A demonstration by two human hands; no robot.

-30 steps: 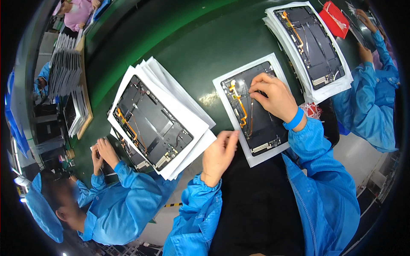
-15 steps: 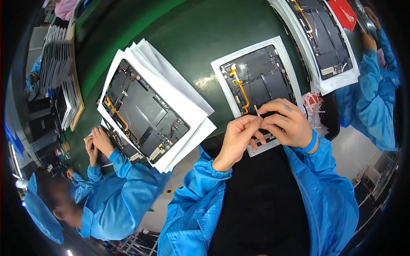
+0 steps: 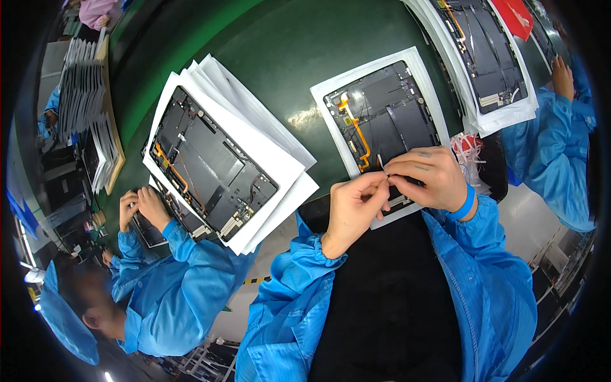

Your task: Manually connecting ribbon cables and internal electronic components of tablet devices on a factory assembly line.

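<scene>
In front of me a black tablet housing (image 3: pixel 372 105) with an orange flex cable (image 3: pixel 361 137) lies on a white sheet (image 3: pixel 323 102). Over its near end, my left hand (image 3: pixel 353 207) is closed, thumb and forefinger pinched together. My right hand (image 3: pixel 429 178), with a blue band (image 3: pixel 466 202) at the wrist, meets it fingertip to fingertip, also in a pinch. A thin white sliver (image 3: pixel 380 160) shows just above the fingertips; whether it is held or part of the housing I cannot tell. Whatever lies between the fingers is too small and covered to name.
A stack of white sheets (image 3: pixel 289 149) with another tablet housing (image 3: pixel 210 159) stands to the left; a similar stack (image 3: pixel 480 57) is at the far right. White strips with red bits (image 3: pixel 468 156) lie by my right hand. Co-workers in blue sit on both sides, one (image 3: pixel 168 299) close by.
My fingertips have drawn closer together in their pinch, and the left fingers have curled in more. The whole view has shifted slightly. The right-hand co-worker's arm has moved.
</scene>
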